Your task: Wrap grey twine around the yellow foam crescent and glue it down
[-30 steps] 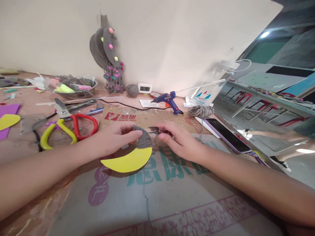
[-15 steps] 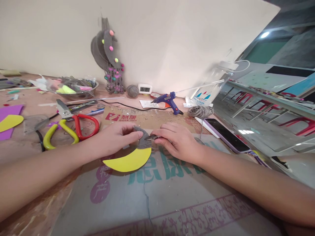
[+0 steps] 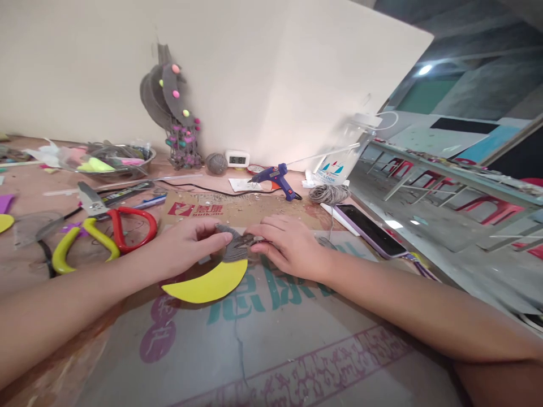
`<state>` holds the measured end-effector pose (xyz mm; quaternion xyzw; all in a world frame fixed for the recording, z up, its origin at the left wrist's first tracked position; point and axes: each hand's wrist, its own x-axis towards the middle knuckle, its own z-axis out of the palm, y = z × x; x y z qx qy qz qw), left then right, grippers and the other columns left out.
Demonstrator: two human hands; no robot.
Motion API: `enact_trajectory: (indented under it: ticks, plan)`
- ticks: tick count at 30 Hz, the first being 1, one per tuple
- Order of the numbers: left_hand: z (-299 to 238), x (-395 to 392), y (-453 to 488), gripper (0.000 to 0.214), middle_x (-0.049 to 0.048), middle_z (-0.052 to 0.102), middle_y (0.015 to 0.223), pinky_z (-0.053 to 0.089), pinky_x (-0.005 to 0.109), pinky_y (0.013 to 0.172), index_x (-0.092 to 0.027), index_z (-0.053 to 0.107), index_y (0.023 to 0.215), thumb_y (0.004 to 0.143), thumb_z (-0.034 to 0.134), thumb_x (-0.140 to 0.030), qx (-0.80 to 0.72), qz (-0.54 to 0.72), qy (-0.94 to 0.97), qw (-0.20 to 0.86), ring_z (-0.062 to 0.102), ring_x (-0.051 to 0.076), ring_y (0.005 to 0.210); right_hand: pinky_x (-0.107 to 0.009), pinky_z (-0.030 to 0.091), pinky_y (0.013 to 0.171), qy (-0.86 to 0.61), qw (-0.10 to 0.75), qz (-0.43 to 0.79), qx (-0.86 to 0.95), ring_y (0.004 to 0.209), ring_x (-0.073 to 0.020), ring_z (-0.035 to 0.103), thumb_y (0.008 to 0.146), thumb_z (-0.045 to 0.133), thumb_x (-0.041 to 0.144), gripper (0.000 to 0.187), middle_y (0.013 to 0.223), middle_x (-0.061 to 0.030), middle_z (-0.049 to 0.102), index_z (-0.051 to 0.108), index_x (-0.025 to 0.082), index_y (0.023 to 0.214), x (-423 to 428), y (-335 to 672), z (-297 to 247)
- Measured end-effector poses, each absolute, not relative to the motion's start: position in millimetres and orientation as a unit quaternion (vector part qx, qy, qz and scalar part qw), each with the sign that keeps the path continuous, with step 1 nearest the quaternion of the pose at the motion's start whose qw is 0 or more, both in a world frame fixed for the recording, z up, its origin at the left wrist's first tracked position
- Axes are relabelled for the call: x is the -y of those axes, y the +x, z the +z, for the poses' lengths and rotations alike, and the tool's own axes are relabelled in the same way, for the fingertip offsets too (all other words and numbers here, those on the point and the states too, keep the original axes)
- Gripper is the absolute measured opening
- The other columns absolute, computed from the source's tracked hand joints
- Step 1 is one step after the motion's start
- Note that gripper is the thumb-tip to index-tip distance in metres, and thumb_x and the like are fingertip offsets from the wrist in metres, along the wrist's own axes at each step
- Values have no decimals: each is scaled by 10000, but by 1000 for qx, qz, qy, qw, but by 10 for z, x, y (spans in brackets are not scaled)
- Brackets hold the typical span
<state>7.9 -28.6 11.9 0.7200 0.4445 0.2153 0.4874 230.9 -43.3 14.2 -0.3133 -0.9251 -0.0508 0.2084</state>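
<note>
Right hand (image 3: 291,247) is moving closer, clasping a tool (image 3: 244,241) over the yarn (image 3: 232,254); left hand (image 3: 180,249) is pinching the crescent (image 3: 207,285).

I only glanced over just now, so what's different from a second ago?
The right hand moved left, bringing its small dark tool from beside the gray yarn to over it. The view turned slightly right. Nothing was taken hold of or let go: the left hand still pinches the yarn-wrapped end of the yellow crescent. The glue gun and phone stayed put.
</note>
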Motion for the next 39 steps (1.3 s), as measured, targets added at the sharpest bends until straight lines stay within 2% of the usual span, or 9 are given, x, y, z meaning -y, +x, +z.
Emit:
enact_trajectory:
  ticks: [7,12,20,24,27,30,33,39]
  plan:
    - [108,286,70,303,-38,485,583,332,173,408,-174,549,677,792,517,-453,-458,243,702,488,437,64,475,-246,423,659,-417,272,138,856,759,-134,552,895,427,380,296,897,-51,619,543,151,1043,454,2271,140]
    - [123,304,72,336,-48,490,586,271,177,339,-188,533,723,787,493,-516,-488,222,673,509,409,55,389,-253,405,637,-460,264,121,839,730,-144,541,870,459,394,272,837,-43,610,560,164,975,413,2290,119]
    - [141,308,79,322,-35,483,620,304,180,409,-173,518,677,806,482,-466,-470,234,699,485,433,71,498,-239,389,626,-453,273,170,831,707,-129,529,881,438,371,253,807,-32,599,562,165,958,417,2285,125]
    - [118,297,83,305,-35,491,636,325,191,451,-174,549,742,808,484,-464,-457,239,699,495,436,78,532,-242,395,633,-455,304,221,807,708,-128,515,846,488,385,257,829,-32,589,564,167,959,427,2270,127]
    - [109,293,81,304,-32,500,641,347,199,489,-171,547,727,812,483,-456,-445,245,711,487,449,83,559,-226,372,575,-473,321,309,760,633,-106,468,796,547,384,246,749,-5,554,574,159,891,433,2221,167]
    - [112,290,81,317,-32,490,623,336,206,482,-172,530,694,814,475,-461,-448,237,727,464,442,87,553,-217,350,558,-472,315,393,723,606,-93,434,793,541,411,257,676,17,506,578,156,788,438,2153,203]
    - [113,289,83,322,-28,491,635,322,216,476,-174,533,710,821,459,-466,-438,229,743,451,432,91,552,-210,338,549,-456,289,439,719,589,-82,416,761,580,424,265,666,27,497,587,159,777,446,2103,194]
    - [95,295,83,327,-7,556,673,347,221,484,-180,619,809,795,484,-478,-427,228,761,432,479,110,584,-203,322,525,-452,262,420,742,568,-78,384,782,550,407,255,646,32,462,581,155,772,454,2097,147]
